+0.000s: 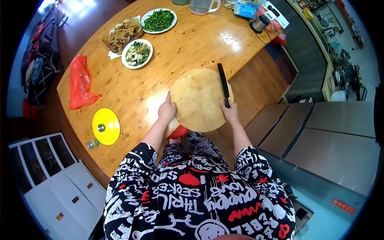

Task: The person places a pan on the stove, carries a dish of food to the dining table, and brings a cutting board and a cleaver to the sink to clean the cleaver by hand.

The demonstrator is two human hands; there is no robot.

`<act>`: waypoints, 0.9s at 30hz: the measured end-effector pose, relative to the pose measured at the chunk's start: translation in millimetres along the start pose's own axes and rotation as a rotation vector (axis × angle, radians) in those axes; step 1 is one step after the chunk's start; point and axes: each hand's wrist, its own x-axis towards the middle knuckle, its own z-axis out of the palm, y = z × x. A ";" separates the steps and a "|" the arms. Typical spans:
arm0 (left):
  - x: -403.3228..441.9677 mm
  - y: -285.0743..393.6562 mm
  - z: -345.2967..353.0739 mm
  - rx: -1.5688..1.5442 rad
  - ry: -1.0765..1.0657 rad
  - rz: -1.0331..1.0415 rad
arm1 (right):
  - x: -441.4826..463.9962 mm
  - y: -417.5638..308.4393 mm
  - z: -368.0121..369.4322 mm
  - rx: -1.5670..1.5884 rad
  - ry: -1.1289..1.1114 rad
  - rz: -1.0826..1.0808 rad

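Note:
A round wooden cutting board (pixel 198 100) is held level in front of my body, near the table's front edge. My left hand (pixel 167 110) is closed on its left rim, with one digit pointing up along the edge; the other fingers are hidden beneath. On the right rim, my right hand (pixel 229 112) grips the board, its fingers partly out of sight underneath. A black knife (pixel 223 82) lies along the board's right side, its near end touching my right hand. Whether that hand also pinches the knife is hard to make out.
On the wooden table (pixel 136 88) are a plate of green beans (pixel 159 21), a plate of mixed food (pixel 137 54), a glass dish (pixel 123 35), a red plastic bag (pixel 81 84), a yellow lid (pixel 106 126) and a small jar (pixel 93 144). A steel fridge (pixel 320 140) stands right.

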 end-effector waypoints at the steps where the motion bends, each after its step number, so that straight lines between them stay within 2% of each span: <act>1: 0.9 2.1 -2.3 -0.014 -0.015 0.006 | -2.4 1.6 -6.6 0.042 -0.054 0.067; 3: 3.8 3.8 -0.6 -0.061 -0.036 0.034 | -10.3 5.6 -22.8 0.126 -0.165 0.204; 4: 6.7 3.5 2.8 -0.096 -0.039 0.055 | -14.9 4.6 -25.1 0.153 -0.067 0.145; 5: 8.7 3.7 6.2 -0.132 -0.042 0.076 | -17.3 5.5 -35.2 0.115 -0.106 0.182; 7: 14.4 10.6 15.0 -0.132 -0.059 0.082 | -20.4 7.8 -43.9 -0.054 -0.032 0.109; 10: 26.4 23.0 30.4 -0.087 -0.065 0.122 | -10.2 1.4 -61.1 -0.182 0.024 0.153; 12: 34.7 38.7 37.8 -0.083 -0.068 0.113 | 8.7 -3.9 -74.4 -0.136 -0.003 0.192; 16: 59.1 81.2 48.3 -0.071 -0.073 0.107 | 60.2 3.2 -94.1 -0.062 -0.024 0.199; 22: 117.0 172.4 75.7 -0.102 -0.017 0.056 | 190.3 76.7 -106.9 0.000 -0.070 0.203; 27: 170.8 226.1 105.9 -0.417 0.244 0.087 | 295.7 123.3 -100.9 0.107 -0.146 0.175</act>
